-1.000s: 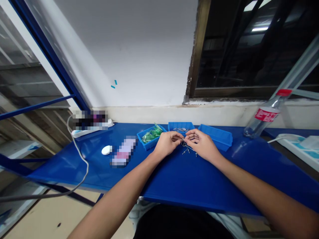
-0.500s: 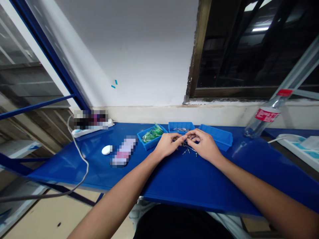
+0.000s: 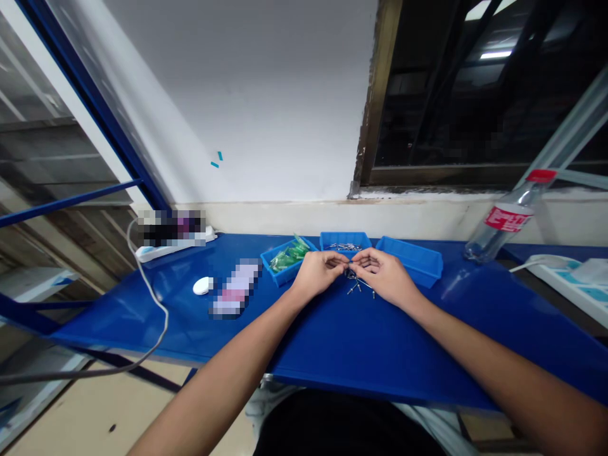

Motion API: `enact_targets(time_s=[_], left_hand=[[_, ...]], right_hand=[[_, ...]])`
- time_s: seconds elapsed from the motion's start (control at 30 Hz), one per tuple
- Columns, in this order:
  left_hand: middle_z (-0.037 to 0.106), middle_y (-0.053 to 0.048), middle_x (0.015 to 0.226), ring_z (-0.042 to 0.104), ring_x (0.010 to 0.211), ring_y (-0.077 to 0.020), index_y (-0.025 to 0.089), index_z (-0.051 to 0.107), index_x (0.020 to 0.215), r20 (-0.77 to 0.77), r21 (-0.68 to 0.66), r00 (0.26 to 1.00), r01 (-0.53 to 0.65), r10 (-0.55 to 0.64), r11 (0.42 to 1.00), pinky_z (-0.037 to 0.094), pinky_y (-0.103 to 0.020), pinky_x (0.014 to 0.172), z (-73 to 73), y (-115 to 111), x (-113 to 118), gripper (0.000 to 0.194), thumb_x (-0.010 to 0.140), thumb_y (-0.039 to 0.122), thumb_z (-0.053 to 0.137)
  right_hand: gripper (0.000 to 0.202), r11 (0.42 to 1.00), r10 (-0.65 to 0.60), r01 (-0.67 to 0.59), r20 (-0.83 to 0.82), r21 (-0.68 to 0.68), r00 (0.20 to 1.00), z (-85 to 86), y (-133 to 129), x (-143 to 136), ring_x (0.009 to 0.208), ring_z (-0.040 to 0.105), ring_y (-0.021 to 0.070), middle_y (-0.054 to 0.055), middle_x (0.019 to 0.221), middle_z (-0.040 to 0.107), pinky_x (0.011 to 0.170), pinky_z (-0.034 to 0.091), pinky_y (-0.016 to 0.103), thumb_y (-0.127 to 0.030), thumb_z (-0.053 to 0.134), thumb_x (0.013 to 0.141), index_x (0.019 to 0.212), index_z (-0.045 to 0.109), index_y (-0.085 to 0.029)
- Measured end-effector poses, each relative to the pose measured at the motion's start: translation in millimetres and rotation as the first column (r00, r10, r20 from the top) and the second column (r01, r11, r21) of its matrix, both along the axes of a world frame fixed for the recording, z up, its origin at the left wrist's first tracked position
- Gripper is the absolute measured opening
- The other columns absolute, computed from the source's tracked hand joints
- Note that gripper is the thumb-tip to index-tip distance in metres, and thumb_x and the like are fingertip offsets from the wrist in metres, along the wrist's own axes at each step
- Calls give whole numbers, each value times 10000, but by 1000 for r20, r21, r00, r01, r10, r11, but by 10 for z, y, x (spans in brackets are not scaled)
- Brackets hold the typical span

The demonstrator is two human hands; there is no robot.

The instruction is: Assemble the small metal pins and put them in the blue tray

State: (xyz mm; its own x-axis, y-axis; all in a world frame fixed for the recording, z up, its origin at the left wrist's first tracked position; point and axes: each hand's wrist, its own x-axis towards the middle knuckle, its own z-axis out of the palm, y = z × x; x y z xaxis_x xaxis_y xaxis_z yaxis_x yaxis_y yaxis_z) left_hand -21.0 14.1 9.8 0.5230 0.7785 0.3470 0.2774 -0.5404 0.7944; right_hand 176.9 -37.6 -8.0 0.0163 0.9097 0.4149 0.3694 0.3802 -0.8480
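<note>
My left hand (image 3: pixel 320 273) and my right hand (image 3: pixel 381 273) meet over the middle of the blue table (image 3: pixel 342 342). Thumb and fingers are pinched on each, the fingertips almost touching. What they hold, if anything, is too small and too hidden to name. Beneath the fingertips lie several thin, shiny metal pins (image 3: pixel 356 288), partly covered by my right hand. Just behind my hands, a blue bin (image 3: pixel 345 238) contains more of these slim metal pieces. Left of it sits a blue bin (image 3: pixel 287 276) filled with green plastic bags (image 3: pixel 291 254).
A third blue bin (image 3: pixel 415 263) stands behind my right hand. To the left are a blurred-out phone-like object (image 3: pixel 236 288), a round white object (image 3: pixel 203 286) and a power strip (image 3: pixel 177 246) with a cable. A red-capped plastic bottle (image 3: pixel 506 218) leans at the right.
My fingertips have drawn slightly apart from where they overlapped, the left hand shifting a little left. The bins and the pins stay where they were.
</note>
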Motion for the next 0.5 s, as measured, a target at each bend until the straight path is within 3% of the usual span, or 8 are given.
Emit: enact_targets(time_s=[0.13,0.23,0.4,0.5], left_hand=[[814,-50,938,778,859,-187,146,788,1006,25,-14,1000,16,-15,1000,621,-273,821,22,-32,-3,177,869,220,705],[811,-50,930,770,834,-186,147,785,979,0,1,1000,23,-23,1000,604,-259,789,55,-63,-5,183,891,281,697],[797,-65,830,760,777,-197,145,799,952,-68,-25,996,51,-53,998,570,-249,717,126,-110,-17,421,969,512,595],[803,-66,849,764,812,-210,152,812,972,-72,-44,995,62,-66,997,570,-255,723,138,-114,-21,427,952,532,619]], right_hand=[[233,1000,18,-17,-16,17,1000,25,-13,-20,825,706,198,72,904,720,737,622,349,-367,724,847,988,677,-188],[171,998,-4,-3,93,66,996,65,-40,-20,781,680,182,58,897,698,688,595,323,-294,667,862,994,711,-195],[143,975,-107,51,257,214,961,113,-77,13,745,669,185,50,913,705,682,568,335,-232,627,872,971,731,-221],[123,972,-110,49,264,230,958,135,-98,18,758,690,196,50,951,727,728,583,357,-220,627,881,971,709,-229]])
